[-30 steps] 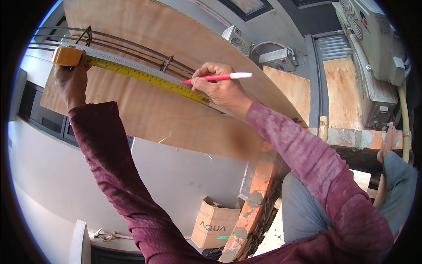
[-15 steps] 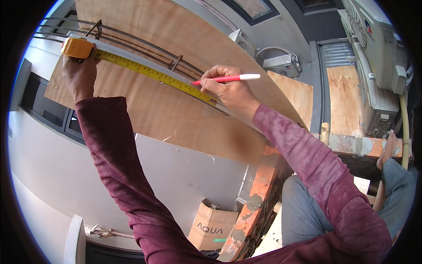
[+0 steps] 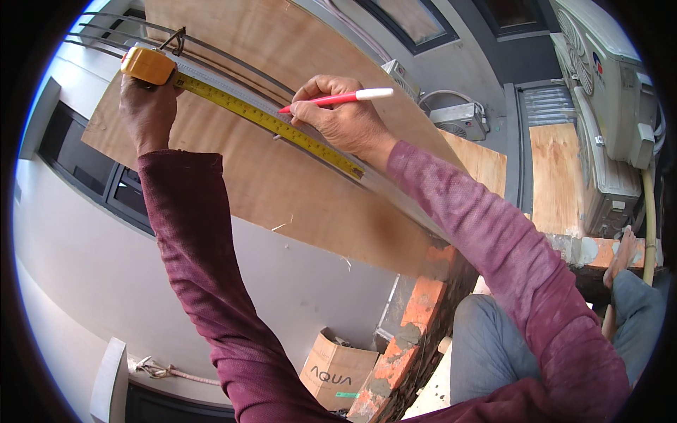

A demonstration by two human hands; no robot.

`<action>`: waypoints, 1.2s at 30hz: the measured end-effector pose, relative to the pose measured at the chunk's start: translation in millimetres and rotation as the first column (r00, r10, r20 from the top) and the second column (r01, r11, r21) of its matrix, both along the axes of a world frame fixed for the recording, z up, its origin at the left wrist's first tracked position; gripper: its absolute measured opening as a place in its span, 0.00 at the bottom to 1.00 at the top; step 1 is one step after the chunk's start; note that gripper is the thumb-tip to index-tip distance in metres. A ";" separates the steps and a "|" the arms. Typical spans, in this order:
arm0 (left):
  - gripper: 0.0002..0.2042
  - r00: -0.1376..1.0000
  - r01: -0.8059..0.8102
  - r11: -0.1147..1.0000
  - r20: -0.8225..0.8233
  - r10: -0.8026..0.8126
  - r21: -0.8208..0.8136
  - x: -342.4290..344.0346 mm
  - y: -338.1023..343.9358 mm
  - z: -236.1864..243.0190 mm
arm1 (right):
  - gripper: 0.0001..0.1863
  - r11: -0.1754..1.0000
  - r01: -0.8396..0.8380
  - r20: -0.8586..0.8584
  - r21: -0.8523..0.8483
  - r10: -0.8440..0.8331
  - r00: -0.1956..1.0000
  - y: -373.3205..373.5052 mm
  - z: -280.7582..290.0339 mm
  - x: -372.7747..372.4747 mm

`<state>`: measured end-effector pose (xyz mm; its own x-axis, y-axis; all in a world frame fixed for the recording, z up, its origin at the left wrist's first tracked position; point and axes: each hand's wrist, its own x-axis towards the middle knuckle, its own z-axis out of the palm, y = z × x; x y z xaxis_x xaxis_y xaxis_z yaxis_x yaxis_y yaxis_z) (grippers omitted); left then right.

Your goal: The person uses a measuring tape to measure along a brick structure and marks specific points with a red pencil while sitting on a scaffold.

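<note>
My left hand (image 3: 149, 109) is wrapped round the orange case of a tape measure (image 3: 149, 65) at the upper left. Its yellow blade (image 3: 261, 120) runs out to the right and downward, along a pale metal strip (image 3: 224, 83). Pinched in my right hand (image 3: 345, 116) is a red marker (image 3: 331, 100) with a white end. The marker's tip points left, just above the blade's edge; whether it touches the strip I cannot tell. Thin steel rods (image 3: 233, 53) run behind the strip, with a bent wire tie (image 3: 176, 41) near the tape case. A plywood sheet (image 3: 296, 194) lies beneath all of this.
A brick ledge with mortar (image 3: 416, 310) runs below the plywood's right end. An open cardboard box (image 3: 337, 370) stands at the bottom. Air-conditioner units (image 3: 610, 106) line the right side, near another plywood piece (image 3: 555, 176). My bent knee (image 3: 486, 345) is at lower right.
My right hand and the marker have moved left along the tape, away from the blade's end. The tape measure and my left hand appear slightly farther right in view.
</note>
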<state>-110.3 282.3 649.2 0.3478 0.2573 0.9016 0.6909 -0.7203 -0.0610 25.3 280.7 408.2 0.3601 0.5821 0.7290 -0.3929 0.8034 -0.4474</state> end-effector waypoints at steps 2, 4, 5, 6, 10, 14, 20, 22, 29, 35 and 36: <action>0.18 1.000 -0.003 1.000 -0.004 0.003 0.006 0.3 -0.6 -0.3 | 0.06 1.000 0.014 0.001 0.010 -0.014 1.000 -0.4 0.6 -0.3; 0.18 0.999 -0.048 0.999 -0.001 0.048 0.015 0.3 -1.8 -0.4 | 0.07 1.000 0.000 0.031 -0.006 0.001 1.000 -0.4 -0.5 0.5; 0.18 0.998 -0.070 0.997 0.001 0.070 0.018 0.3 -2.2 -0.6 | 0.08 1.000 -0.013 0.046 -0.025 0.014 0.999 -0.2 -1.1 0.6; 0.18 0.997 -0.074 0.997 0.001 0.074 0.017 0.3 -2.9 -0.8 | 0.08 1.000 -0.008 0.043 -0.014 0.008 0.999 0.1 -1.5 0.5; 0.17 0.997 -0.071 0.997 0.007 0.071 0.010 0.9 -4.4 -2.1 | 0.07 1.000 0.005 -0.006 0.000 -0.005 1.000 0.7 -2.3 -2.0; 0.17 0.998 -0.069 0.997 -0.002 0.069 0.017 0.6 -4.3 -2.2 | 0.07 1.000 0.020 -0.025 0.012 -0.020 0.999 -0.4 -1.7 -3.2; 0.17 1.000 0.030 0.999 0.006 -0.030 0.017 -0.4 -0.4 -2.0 | 0.08 0.999 -0.029 0.003 -0.024 0.029 1.000 0.8 -2.6 -2.1; 0.17 1.000 0.029 1.000 -0.005 -0.029 0.010 -0.4 -1.1 -2.3 | 0.08 0.999 -0.039 0.017 -0.016 0.040 0.999 1.2 -3.5 -2.1; 0.17 1.000 -0.005 1.000 0.002 0.005 0.010 0.8 -3.2 -3.0 | 0.08 0.997 -0.074 -0.034 -0.011 0.074 0.997 0.9 -3.6 -4.5; 0.18 0.996 0.089 0.996 0.028 -0.088 -0.012 -3.5 5.4 0.8 | 0.09 0.980 -0.197 -0.071 0.002 0.197 0.978 2.0 -3.5 -1.2; 0.18 0.994 0.109 0.994 0.036 -0.107 -0.033 -5.1 5.8 1.7 | 0.09 0.984 -0.179 -0.093 0.017 0.180 0.979 1.5 -4.7 1.2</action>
<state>-115.4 288.1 650.9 0.3445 0.2518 0.9044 0.6102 -0.7921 -0.0119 26.4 282.2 403.5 0.3171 0.6377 0.7020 -0.5710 0.7194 -0.3955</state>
